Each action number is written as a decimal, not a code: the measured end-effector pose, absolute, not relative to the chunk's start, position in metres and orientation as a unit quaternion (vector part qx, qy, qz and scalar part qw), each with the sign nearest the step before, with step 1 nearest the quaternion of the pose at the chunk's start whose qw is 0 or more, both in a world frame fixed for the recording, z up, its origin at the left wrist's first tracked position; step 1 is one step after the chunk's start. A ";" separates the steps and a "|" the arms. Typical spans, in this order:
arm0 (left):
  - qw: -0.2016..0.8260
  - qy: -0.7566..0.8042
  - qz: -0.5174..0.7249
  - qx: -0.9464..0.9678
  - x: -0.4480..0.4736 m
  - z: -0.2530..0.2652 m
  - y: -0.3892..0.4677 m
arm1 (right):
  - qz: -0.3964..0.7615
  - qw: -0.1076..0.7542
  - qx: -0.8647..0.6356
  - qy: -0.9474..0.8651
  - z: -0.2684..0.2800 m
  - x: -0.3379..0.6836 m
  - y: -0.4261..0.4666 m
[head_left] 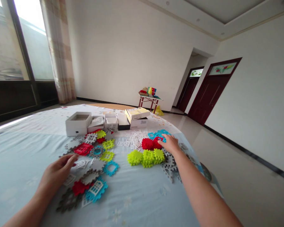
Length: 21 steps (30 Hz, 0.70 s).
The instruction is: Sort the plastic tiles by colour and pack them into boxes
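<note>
My left hand is over the left side of a mixed spread of toy building plates, thumb and fingertips pressed together. Whether anything is in that pinch is hidden. Close to its fingertips lie a red plate and a white window piece. Over on the right, my right hand reaches across the sorted piles, thumb and index finger apart. Its fingertips are beside the red pile and the blue pile. Nearer to me sit stacked lime-green plates, with grey plates partly under my right forearm.
White window pieces are heaped behind the green stack. Along the back stand a white box, several smaller open boxes and a yellow-topped box. A bluish cloth covers the table. A small side table stands by the far wall.
</note>
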<state>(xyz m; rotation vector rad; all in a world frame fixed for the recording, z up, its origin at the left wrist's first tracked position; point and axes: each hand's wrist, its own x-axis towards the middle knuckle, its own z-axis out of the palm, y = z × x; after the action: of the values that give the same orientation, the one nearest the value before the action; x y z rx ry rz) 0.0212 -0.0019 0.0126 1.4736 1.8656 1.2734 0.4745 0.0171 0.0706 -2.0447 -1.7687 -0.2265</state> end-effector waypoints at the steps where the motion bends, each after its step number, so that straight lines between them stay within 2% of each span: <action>1: 0.221 0.673 0.459 0.536 0.021 0.012 -0.002 | -0.084 0.214 -0.735 -0.637 0.070 0.473 0.017; 8: 0.237 0.660 0.458 0.546 0.021 0.013 -0.007 | -0.089 0.267 -0.678 -0.679 0.070 0.441 0.000; 13: 0.246 0.639 0.478 0.550 0.025 0.014 -0.009 | 0.010 0.344 -0.527 -0.777 0.065 0.377 -0.021; 17: 0.241 0.640 0.485 0.545 0.026 0.016 -0.010 | 0.089 0.303 -0.459 -0.831 0.051 0.321 -0.037; 21: 0.241 0.631 0.493 0.548 0.026 0.015 -0.010 | 0.109 0.252 -0.428 -0.861 0.033 0.285 -0.045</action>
<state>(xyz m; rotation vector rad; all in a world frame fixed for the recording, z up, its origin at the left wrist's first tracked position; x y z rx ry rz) 0.0264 -0.0104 0.0146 1.4993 1.7272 1.3490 0.2851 -0.0447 0.0326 -1.1653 -2.3419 0.2956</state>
